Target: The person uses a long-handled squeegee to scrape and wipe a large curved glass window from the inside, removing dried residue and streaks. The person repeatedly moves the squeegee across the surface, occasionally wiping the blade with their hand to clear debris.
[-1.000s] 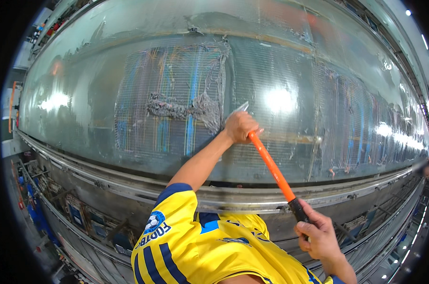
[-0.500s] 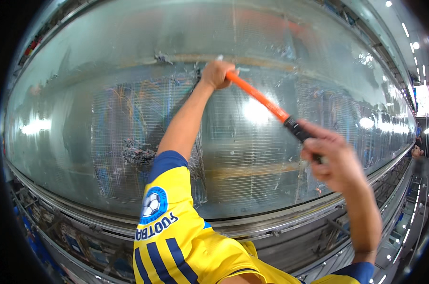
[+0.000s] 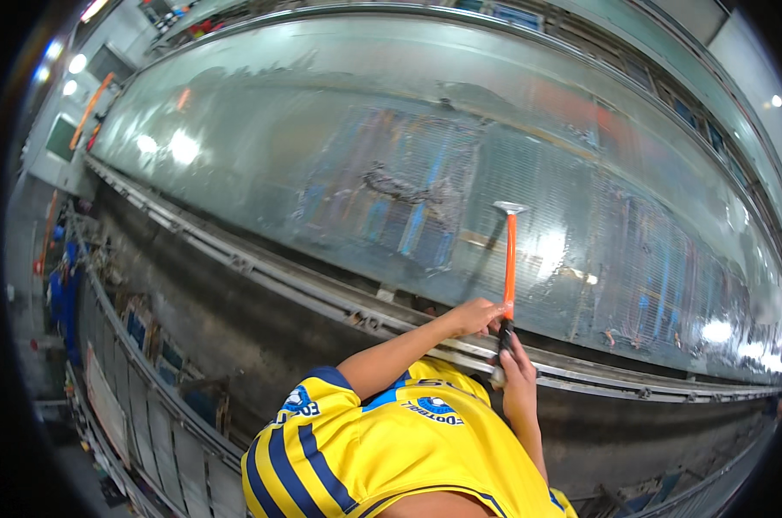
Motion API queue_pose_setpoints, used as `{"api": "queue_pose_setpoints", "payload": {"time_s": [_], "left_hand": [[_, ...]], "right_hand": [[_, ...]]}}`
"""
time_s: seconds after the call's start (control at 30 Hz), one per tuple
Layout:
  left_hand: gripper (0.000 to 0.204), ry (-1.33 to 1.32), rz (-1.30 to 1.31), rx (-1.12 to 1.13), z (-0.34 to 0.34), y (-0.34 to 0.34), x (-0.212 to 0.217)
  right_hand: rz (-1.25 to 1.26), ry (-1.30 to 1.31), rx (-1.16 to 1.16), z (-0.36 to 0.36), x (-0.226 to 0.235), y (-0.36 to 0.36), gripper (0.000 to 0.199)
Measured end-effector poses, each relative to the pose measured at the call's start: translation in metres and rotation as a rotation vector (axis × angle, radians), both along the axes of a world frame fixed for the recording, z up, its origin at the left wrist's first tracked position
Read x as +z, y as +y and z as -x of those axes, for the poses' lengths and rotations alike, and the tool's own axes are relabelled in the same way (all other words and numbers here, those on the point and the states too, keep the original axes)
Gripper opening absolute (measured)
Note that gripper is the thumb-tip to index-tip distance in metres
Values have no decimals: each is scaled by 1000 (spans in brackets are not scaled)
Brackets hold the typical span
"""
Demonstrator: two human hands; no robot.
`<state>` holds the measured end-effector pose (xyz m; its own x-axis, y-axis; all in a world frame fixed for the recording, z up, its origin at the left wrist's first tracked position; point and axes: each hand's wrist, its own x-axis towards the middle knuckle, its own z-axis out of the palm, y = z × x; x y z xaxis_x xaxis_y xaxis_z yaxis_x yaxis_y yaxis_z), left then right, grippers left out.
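A long-handled scraper (image 3: 510, 259) with an orange shaft, black grip and flat metal head is in both my hands, pointing away from me over a wide, wet glass surface (image 3: 253, 173). My left hand (image 3: 477, 317) has its fingers closed at the lower end of the orange shaft. Below it, my right hand (image 3: 517, 373) is wrapped round the black grip. The blade end (image 3: 511, 207) is over the glass; whether it touches cannot be made out. To its left, a clump of grey residue (image 3: 395, 184) lies on a patch with coloured streaks.
A metal rail (image 3: 253, 262) runs along the near edge of the glass, between it and my body. Another frame edge (image 3: 391, 12) borders the far side. Down to the left are a railing (image 3: 140, 371) and blue items (image 3: 63, 293). Light glares off the glass in several spots.
My left hand has come back from far over the glass to near the grip. The scraper has swung round, its head now pointing away from me. The view has turned and shifted.
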<state>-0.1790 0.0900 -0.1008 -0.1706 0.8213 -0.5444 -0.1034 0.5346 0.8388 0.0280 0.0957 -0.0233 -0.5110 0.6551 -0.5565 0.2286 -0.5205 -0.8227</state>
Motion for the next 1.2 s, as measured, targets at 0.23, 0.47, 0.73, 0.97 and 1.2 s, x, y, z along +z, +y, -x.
{"api": "queue_pose_setpoints", "payload": {"time_s": [0.23, 0.47, 0.73, 0.97, 1.2], "left_hand": [[40, 487, 143, 100, 50, -172, 27], [49, 324, 122, 62, 135, -310, 107], [51, 620, 164, 76, 305, -526, 148], [41, 908, 442, 187, 428, -612, 224], [37, 920, 381, 84, 477, -633, 221]], "right_hand": [[-714, -84, 603, 47, -16, -28, 49], [-1415, -80, 591, 165, -24, -70, 75], [-1705, 346, 807, 449, -98, -199, 24], [-1377, 354, 1036, 643, -121, -319, 47], [-1325, 347, 895, 634, -153, -341, 52]]}}
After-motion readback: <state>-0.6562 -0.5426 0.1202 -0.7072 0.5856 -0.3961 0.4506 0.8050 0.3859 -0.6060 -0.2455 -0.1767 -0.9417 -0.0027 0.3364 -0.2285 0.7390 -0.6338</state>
